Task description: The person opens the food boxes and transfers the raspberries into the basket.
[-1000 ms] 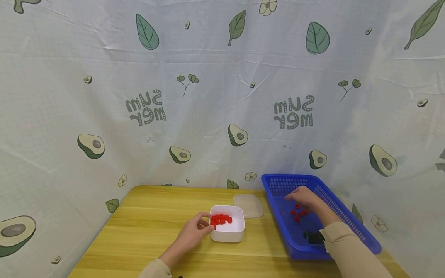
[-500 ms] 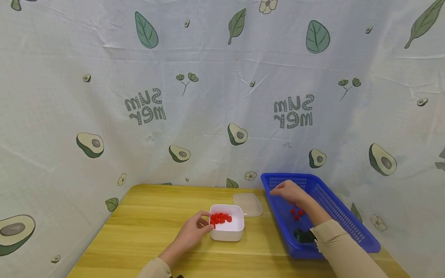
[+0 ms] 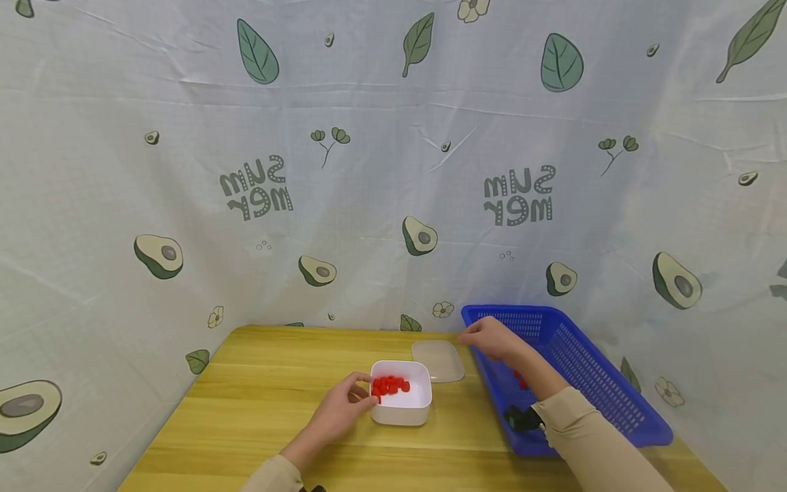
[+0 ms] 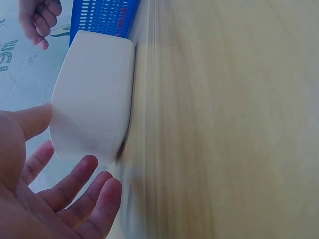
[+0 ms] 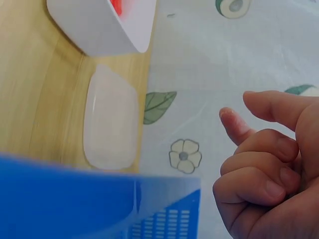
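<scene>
My left hand (image 3: 337, 410) grips the near-left corner of a small white box (image 3: 402, 415), thumb near its rim and index finger against its left side. Its other fingers spread loosely beside the wall in the left wrist view. Small red berry-like pieces (image 3: 389, 386) lie gathered in the left part of the box. Above the left rim of the blue basket (image 3: 615, 393) is my right hand (image 3: 492, 336). Three of its fingers (image 5: 254, 164) curl toward the palm, and thumb and index tips stand apart. I cannot tell whether anything sits inside the curled fingers.
A translucent flat lid (image 3: 438, 361) lies on the wooden table (image 3: 277, 383) between box and basket. More red pieces (image 3: 521, 380) show inside the basket, partly behind my right forearm. A patterned cloth (image 3: 369, 205) hangs behind the table.
My right hand has moved left, from over the inside of the basket to its left rim near the lid. The left hand and the white box have stayed in place.
</scene>
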Demonstrator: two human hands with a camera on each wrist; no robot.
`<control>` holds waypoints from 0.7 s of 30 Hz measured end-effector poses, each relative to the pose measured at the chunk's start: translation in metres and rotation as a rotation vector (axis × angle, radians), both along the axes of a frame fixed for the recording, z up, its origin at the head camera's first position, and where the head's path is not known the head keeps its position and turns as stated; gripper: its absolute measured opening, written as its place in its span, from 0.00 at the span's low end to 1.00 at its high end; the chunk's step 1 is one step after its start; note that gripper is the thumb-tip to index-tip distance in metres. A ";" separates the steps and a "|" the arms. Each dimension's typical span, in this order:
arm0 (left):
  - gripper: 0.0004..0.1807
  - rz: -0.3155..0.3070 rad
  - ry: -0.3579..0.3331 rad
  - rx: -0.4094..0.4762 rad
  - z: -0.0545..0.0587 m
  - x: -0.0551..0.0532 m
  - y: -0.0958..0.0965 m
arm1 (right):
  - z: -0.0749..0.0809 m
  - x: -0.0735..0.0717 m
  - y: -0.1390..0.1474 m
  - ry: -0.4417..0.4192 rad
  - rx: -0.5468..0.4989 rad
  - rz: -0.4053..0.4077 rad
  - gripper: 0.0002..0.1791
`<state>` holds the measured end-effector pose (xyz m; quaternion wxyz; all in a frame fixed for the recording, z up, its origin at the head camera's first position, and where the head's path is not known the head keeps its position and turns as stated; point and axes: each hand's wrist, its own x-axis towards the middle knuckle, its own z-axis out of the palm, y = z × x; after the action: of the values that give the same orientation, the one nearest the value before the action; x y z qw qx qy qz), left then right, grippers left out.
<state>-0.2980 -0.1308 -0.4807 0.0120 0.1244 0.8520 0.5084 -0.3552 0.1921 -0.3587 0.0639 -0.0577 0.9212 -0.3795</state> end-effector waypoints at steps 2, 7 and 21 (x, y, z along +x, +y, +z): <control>0.22 0.001 0.001 -0.001 0.000 0.000 0.000 | 0.000 0.000 -0.004 -0.003 -0.004 -0.002 0.11; 0.22 -0.001 0.009 -0.001 0.000 0.000 0.000 | -0.003 0.000 -0.015 -0.006 -0.004 0.012 0.10; 0.22 0.006 -0.003 -0.005 0.001 0.000 0.000 | -0.015 -0.003 -0.049 -0.062 -0.063 0.036 0.14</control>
<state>-0.2979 -0.1310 -0.4796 0.0122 0.1212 0.8537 0.5064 -0.3579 0.1430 -0.3732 0.0974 -0.0643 0.9053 -0.4085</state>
